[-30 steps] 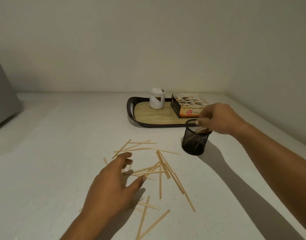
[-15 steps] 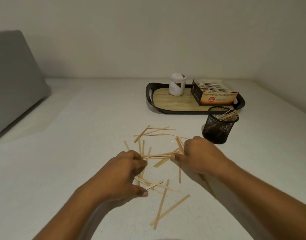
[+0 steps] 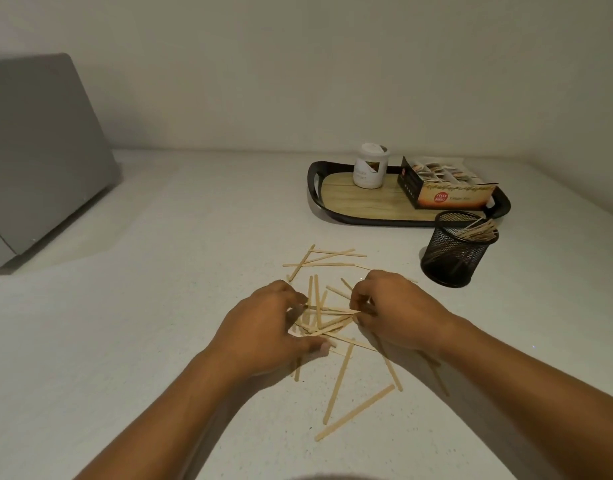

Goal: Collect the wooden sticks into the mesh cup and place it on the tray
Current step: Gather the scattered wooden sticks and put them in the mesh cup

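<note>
The wooden sticks [image 3: 324,317] lay in a loose, crossed heap on the table [image 3: 166,306], thin flat pale strips, some stacked over one another, a few strays trailing off toward five o'clock of the heap and a small fan of them at twelve o'clock. The left hand [image 3: 263,332] was curled over the heap's nine o'clock edge, thumb and fingers pinched down among the sticks; the right hand [image 3: 389,310] closed in from three o'clock, fingertips pressed on the ends of several. Whether either had a stick truly lifted could not be told.

To do this gathering well, I judged it best to sweep both hands inward so the sticks turn parallel, then pinch the bundle near its middle; such light slips would skid on the smooth, faintly speckled surface and scatter if grabbed crosswise.

The mesh cup [image 3: 455,252], a round black wire cylinder with a rolled rim, stood on the table at about two o'clock from the heap, a bunch of sticks already leaning inside it. Just beyond, at one o'clock, sat the tray [image 3: 313,188], dark rimmed with handles and a wood-grain floor, carrying a white jar [image 3: 370,166] and an open printed carton [image 3: 443,188]. A grey slanted panel [image 3: 38,150] stood far off at ten o'clock.
</note>
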